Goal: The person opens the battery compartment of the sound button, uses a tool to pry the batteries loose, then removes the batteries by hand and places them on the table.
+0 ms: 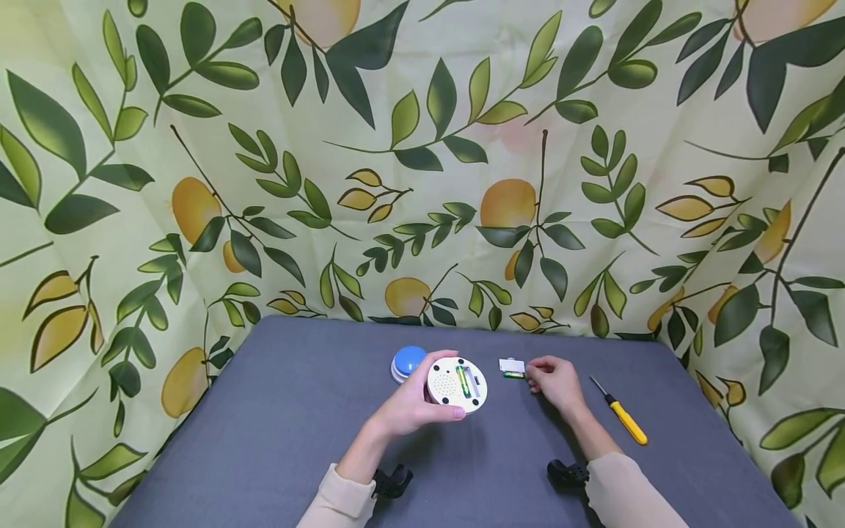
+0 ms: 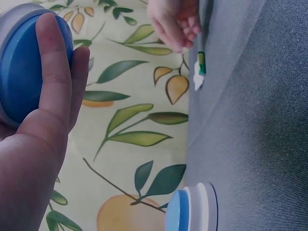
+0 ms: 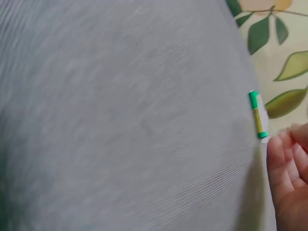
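Observation:
My left hand (image 1: pixel 412 402) grips a round push-button device (image 1: pixel 444 385), its white underside turned toward the head camera. One green-and-yellow battery (image 1: pixel 463 381) lies in its uncovered compartment, beside a bare slot. Fingers spread across the blue dome (image 2: pixel 19 72) in the left wrist view. On the table, a loose battery (image 1: pixel 513 375) lies beside a small white battery cover (image 1: pixel 511 364). My right hand (image 1: pixel 557 381) is just right of these, its fingers loosely bent close to the battery's end. Nothing shows between those fingers; whether they touch the cover, I cannot tell.
A second blue-domed push button (image 1: pixel 409 359) stands on the table behind my left hand. To the right of my right hand lies a screwdriver (image 1: pixel 620 412) with a yellow handle. A leaf-patterned cloth (image 1: pixel 422 183) hangs along the back of the grey table (image 1: pixel 297 411).

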Motion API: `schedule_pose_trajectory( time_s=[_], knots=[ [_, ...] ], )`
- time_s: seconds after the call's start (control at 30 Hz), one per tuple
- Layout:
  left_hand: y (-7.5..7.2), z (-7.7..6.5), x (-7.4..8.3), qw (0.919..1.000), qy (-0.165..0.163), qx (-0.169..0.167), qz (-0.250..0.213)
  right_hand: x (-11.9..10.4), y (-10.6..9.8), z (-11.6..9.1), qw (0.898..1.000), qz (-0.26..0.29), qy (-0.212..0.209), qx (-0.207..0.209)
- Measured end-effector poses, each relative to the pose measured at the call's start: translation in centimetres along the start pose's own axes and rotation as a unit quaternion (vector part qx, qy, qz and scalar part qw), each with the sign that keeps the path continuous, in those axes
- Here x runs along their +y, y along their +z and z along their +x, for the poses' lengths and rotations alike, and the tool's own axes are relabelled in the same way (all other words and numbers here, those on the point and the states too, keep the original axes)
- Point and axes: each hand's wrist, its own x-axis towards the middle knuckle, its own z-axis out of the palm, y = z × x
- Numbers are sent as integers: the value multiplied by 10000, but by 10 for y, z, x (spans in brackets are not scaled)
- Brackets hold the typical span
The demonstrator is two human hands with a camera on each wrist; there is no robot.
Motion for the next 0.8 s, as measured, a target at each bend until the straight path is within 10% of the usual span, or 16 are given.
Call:
schedule_pose_trajectory(
  time_s=[0.8],
  knots=[
    [0,0,1,10000,14,-41,63,-88,-2,-42,9885,250,-1333,-671]
  ],
)
